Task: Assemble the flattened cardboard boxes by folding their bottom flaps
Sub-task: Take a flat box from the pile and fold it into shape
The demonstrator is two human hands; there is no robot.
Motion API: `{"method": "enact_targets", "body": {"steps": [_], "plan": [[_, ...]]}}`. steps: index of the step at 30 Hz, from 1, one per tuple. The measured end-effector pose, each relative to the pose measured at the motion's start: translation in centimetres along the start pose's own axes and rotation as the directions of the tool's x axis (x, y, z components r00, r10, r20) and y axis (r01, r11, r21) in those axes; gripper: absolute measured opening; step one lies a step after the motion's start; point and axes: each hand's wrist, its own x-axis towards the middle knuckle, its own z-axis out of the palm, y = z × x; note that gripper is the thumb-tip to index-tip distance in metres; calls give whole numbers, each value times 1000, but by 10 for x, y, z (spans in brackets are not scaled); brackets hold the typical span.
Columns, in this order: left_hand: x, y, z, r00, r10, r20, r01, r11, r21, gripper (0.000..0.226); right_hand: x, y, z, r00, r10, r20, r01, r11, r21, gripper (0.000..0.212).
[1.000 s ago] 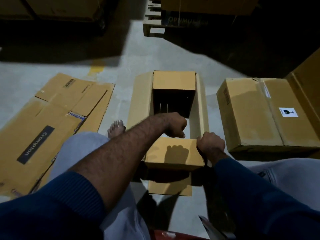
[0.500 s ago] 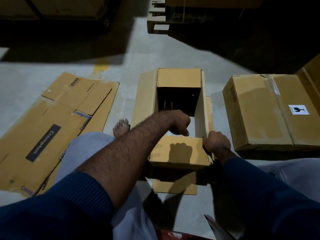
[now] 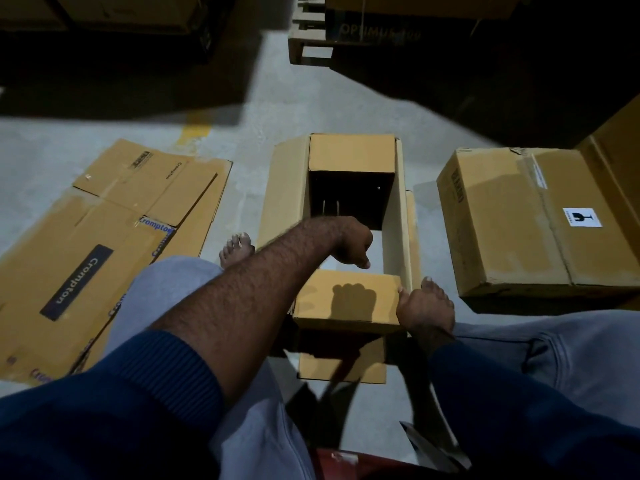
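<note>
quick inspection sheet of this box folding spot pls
surface: grey concrete floor, yellow paint mark
job's things: open box, near flap folded in; flattened boxes to its left
clutter: closed box on the right
grippers: left hand curled over the opening, holding nothing visible; right hand grips the near flap's right corner
cables: nothing seen
surroundings: dim; wooden pallet with a carton on it

A single head-worn wide-angle view looks steeply down, close over the hands and concrete floor [image 3: 284, 109].
</note>
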Motion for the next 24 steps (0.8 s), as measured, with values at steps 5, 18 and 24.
{"method": "enact_targets", "body": {"steps": [5, 18, 24], "plan": [[-1, -1, -1, 1000, 4, -20, -4, 1000, -9, 41, 21, 5, 19, 1000, -4, 11, 5, 998, -63, 77], [19, -25, -37, 999, 31, -43, -34, 997, -64, 37, 53, -23, -37, 989, -84, -120, 83, 996, -11, 43], [44, -50, -54, 994, -15, -105, 2, 992, -122, 16, 120, -62, -74, 980, -108, -165, 105, 994, -32, 34]]}}
